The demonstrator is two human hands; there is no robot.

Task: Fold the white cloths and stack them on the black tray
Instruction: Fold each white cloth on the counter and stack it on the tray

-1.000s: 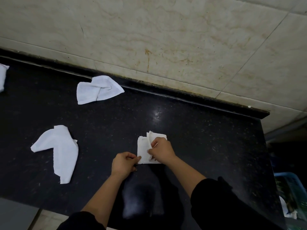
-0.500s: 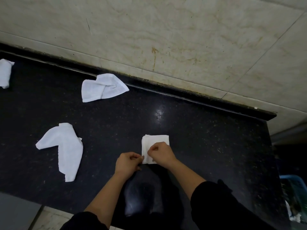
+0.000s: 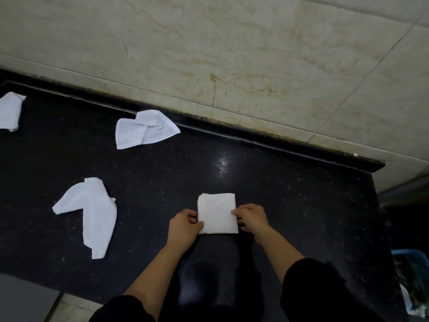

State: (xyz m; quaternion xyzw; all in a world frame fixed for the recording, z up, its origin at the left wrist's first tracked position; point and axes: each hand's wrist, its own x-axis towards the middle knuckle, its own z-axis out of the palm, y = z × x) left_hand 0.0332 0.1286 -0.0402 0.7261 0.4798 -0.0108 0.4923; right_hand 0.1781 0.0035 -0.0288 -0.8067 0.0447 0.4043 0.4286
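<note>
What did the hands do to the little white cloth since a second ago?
The small white cloth, which had a flap sticking up, now lies as a flat folded square. The right hand slid off its top to the right edge and pinches it; the left hand pinches the left edge as before. The three loose white cloths lie unfolded on the black counter as they were.

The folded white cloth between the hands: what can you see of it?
The folded white cloth is a small, nearly square pad of soft, towel-like fabric, with layers showing at its far left corner. It lies flat on the black counter. The left hand pinches its left edge and the right hand its right edge. Nothing else touches it.
</note>
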